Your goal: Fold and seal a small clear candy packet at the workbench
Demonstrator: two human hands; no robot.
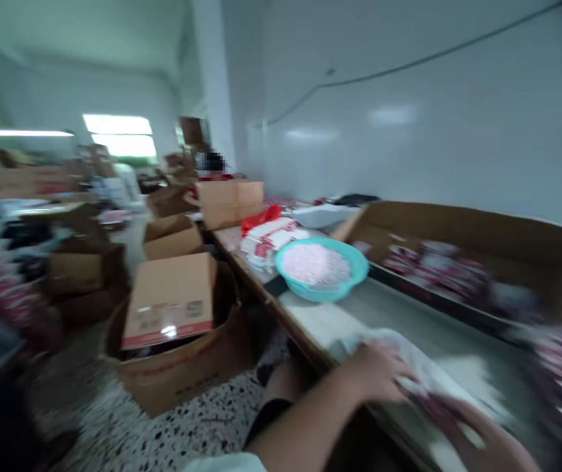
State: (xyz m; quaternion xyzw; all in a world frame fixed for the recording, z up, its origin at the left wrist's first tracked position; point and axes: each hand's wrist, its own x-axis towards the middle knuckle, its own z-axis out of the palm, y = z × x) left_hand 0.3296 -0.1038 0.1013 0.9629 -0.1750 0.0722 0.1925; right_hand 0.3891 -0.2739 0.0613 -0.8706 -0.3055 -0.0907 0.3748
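The picture is smeared by motion. My left hand (378, 372) lies on a crumpled white plastic bag (411, 357) at the near edge of the long table (389, 308), its fingers curled over the bag. My right hand (477, 438) is at the lower right, just beside the left, over the same bag and some dark red and white packets (433, 403). Its fingers are too blurred to read. Farther along the table stands a turquoise basin (321, 270) filled with small pale pieces.
An open cardboard box (462, 252) of red and white packets lies on the table against the white wall. Stacked packets (268, 241) sit behind the basin. Several cardboard boxes (172, 308) stand on the speckled floor at left. A person sits far back (213, 167).
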